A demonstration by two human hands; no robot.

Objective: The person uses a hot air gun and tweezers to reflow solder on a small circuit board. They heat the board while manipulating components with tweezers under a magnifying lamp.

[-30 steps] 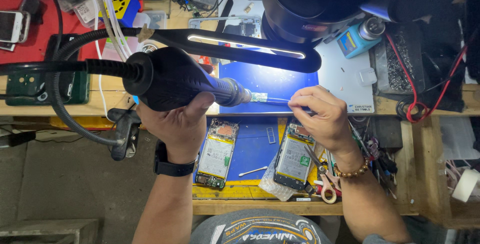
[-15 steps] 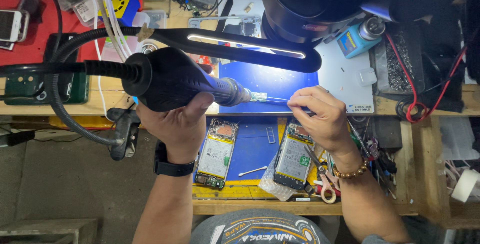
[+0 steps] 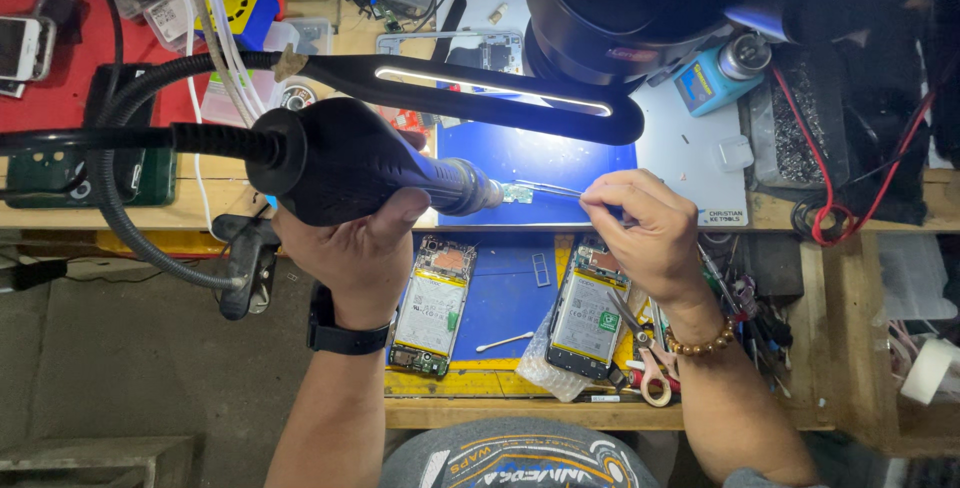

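My left hand grips a dark blue hot-air gun whose metal nozzle points right over the blue work mat. Just off the nozzle tip sits a small green circuit part, pinched by thin metal tweezers. My right hand holds those tweezers. Two opened phones lie below on a lower blue mat: one under my left hand, another under my right wrist.
A black flexible-arm lamp glows across the bench. A large dark microscope head hangs over the mat. A blue bottle, red wires, scissors, a cotton swab and phones on a red mat surround the work.
The hot-air gun has shifted slightly left and its nozzle stays at the small part. The tweezers hand holds nearly the same spot.
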